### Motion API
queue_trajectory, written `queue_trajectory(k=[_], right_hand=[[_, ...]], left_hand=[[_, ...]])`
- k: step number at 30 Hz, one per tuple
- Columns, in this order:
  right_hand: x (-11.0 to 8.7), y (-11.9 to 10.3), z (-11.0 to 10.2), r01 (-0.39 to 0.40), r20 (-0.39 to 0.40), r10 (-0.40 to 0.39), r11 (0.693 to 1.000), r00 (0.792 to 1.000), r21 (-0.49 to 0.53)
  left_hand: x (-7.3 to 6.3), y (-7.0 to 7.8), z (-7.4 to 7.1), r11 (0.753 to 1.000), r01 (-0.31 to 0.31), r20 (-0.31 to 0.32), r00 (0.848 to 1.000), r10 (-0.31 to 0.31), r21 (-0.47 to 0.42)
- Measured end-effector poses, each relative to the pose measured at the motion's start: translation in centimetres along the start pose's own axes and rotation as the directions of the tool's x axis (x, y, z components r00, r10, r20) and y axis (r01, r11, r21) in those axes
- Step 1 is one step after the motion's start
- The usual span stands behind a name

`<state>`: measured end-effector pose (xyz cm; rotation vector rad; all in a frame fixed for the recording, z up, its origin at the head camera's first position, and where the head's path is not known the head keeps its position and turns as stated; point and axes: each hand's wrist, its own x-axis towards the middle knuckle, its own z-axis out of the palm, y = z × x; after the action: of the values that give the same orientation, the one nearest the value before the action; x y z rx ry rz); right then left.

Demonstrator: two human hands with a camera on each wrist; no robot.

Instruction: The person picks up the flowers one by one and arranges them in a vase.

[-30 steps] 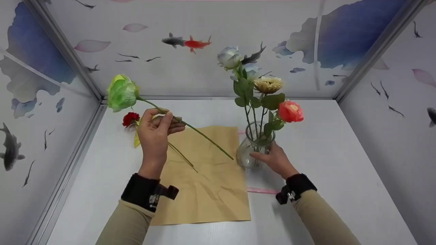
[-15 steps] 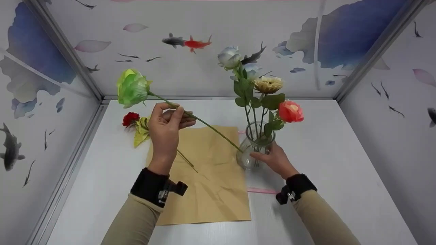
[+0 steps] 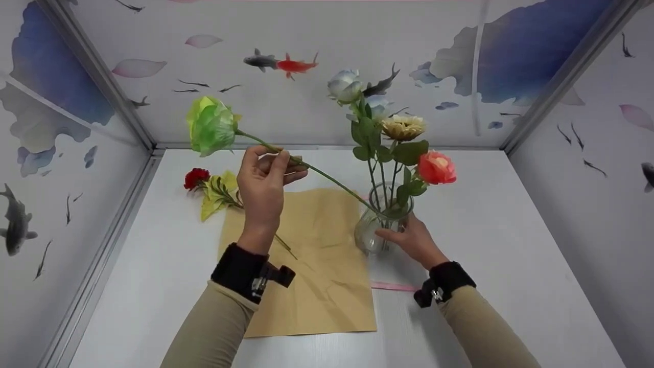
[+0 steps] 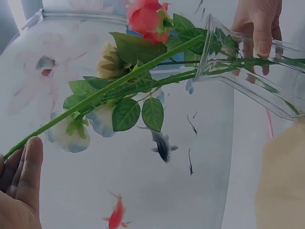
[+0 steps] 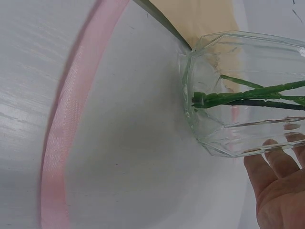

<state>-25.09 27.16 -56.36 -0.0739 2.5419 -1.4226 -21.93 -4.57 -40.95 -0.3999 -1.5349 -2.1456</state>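
Note:
My left hand (image 3: 264, 191) pinches the stem of an artificial green flower (image 3: 212, 127) between thumb and fingers. The bloom points up and left, and the stem (image 4: 102, 90) slants down to the right. Its lower tip is at the mouth of the glass vase (image 3: 367, 235); whether it touches the rim I cannot tell. My right hand (image 3: 420, 243) grips the vase from the right, thumb in front. In the vase stand two pale blue roses (image 3: 345, 87), a tan flower (image 3: 403, 128) and a coral rose (image 3: 437, 167). Their cut stems (image 5: 248, 98) show through the glass.
Brown wrapping paper (image 3: 322, 286) lies mid-table. A red carnation (image 3: 196, 179) and a yellow flower (image 3: 217, 197) lie at its left, their stems across it, partly behind my left hand. Pink ribbon (image 3: 393, 286) runs beside the paper. Printed panels enclose the table's back and sides.
My left hand has moved right and slightly up with the green flower, bringing the stem's tip from over the paper to the vase's mouth. The right hand and vase have stayed put.

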Motion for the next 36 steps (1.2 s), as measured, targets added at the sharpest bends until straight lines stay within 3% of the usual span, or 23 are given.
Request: queue_trajectory(k=[9, 18, 28, 36], right_hand=[[0.0, 0.1, 0.0, -0.007, 0.006, 0.007, 1.000, 1.000, 0.011], [-0.2, 0.1, 0.0, 0.017, -0.015, -0.017, 1.000, 1.000, -0.012], [-0.1, 0.0, 0.0, 0.013, -0.010, -0.013, 1.000, 1.000, -0.010], [-0.1, 0.2, 0.0, 0.037, -0.021, -0.037, 0.999, 0.999, -0.014]], left_hand=[[0.3, -0.8, 1.2, 0.999, -0.024, 0.022, 0.999, 0.024, 0.022], [0.5, -1.7, 2.3, 0.988, -0.068, 0.056, 0.997, 0.061, 0.141], [0.3, -2.6, 3.7, 0.939, -0.143, 0.110, 0.987, 0.114, 0.312], [-0.2, -3.4, 4.5, 0.896, -0.157, 0.139, 0.984, 0.108, 0.416]])
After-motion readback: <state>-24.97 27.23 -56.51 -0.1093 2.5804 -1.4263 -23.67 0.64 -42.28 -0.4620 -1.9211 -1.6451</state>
